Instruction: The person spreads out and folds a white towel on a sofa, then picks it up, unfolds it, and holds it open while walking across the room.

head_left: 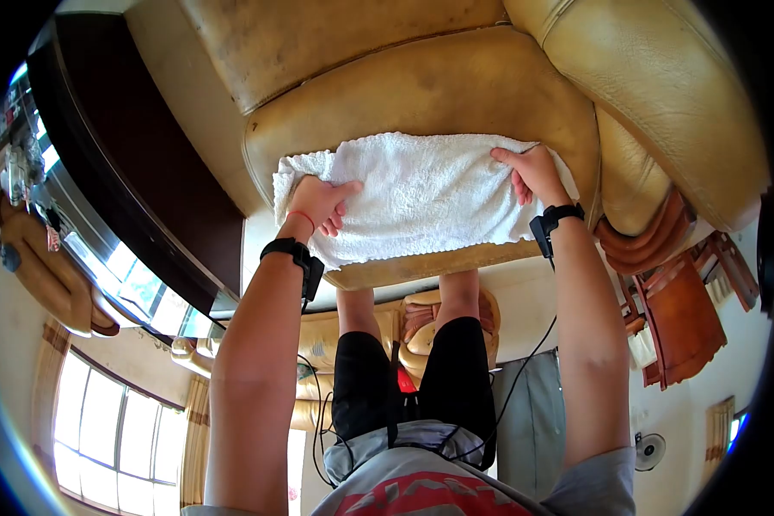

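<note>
A white towel lies spread across the tan leather seat of a sofa, its long side running left to right. My left hand is on the towel's left end, thumb stretched to the right and the other fingers curled, partly over a fold. On the right end rests my right hand, thumb pointing left and fingers bent downward at the cloth. Whether either hand pinches the fabric cannot be made out. Each wrist wears a black band with a small device.
The sofa's armrest rises at the right. A dark curved table edge with a glass top runs along the left. Thin black cables hang beside my arms and body. A wooden chair stands at the far right.
</note>
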A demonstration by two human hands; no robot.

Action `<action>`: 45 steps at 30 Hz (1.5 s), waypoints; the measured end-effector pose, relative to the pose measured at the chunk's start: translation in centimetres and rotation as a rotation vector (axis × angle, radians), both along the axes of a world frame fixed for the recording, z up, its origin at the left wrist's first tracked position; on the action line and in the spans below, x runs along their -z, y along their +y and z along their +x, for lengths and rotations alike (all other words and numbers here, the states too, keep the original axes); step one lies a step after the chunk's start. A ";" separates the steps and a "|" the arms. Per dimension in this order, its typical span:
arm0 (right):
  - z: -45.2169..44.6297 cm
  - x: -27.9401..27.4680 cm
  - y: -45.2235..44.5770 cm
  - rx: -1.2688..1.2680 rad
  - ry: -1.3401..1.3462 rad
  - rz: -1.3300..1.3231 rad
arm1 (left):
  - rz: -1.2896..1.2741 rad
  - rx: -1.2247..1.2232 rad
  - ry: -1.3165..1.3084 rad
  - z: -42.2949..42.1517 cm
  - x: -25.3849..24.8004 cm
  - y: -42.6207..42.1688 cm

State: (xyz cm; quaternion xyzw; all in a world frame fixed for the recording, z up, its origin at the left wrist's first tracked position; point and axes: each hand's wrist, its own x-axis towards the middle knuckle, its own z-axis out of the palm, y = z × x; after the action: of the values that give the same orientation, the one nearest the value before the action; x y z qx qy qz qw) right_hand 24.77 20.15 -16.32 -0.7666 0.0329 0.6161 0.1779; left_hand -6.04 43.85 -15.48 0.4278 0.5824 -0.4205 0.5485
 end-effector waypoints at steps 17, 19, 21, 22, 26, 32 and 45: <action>-0.4 -1.4 -0.2 -0.006 -0.063 0.059 | 0.164 0.016 -0.062 -0.6 -0.3 -1.5; -0.3 -1.3 -0.5 -0.037 -0.081 0.070 | 0.231 0.019 -0.072 -0.3 -0.8 -2.1; -1.0 -1.2 -1.0 0.001 -0.122 0.098 | 0.358 0.028 -0.098 -1.0 -0.4 -3.3; -1.6 -1.4 -1.2 0.033 -0.140 0.120 | 0.441 0.029 -0.121 -1.4 -0.2 -4.3; -3.3 -1.0 -2.3 0.066 -0.304 0.205 | 0.887 0.336 -0.098 -2.1 1.6 -7.5; -9.9 1.2 -3.7 -0.343 -1.004 0.102 | 1.400 0.489 -0.194 -3.3 2.8 -15.0; -15.1 -0.5 -5.9 -0.443 -1.358 0.419 | 1.504 0.614 -0.517 0.1 -0.3 -17.5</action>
State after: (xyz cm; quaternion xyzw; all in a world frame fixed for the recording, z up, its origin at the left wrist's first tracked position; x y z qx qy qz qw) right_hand 9.66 14.30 -15.80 -0.9173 -0.3579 0.0216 0.1733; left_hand -5.98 26.33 -15.19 0.8998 0.4214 0.0591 0.0961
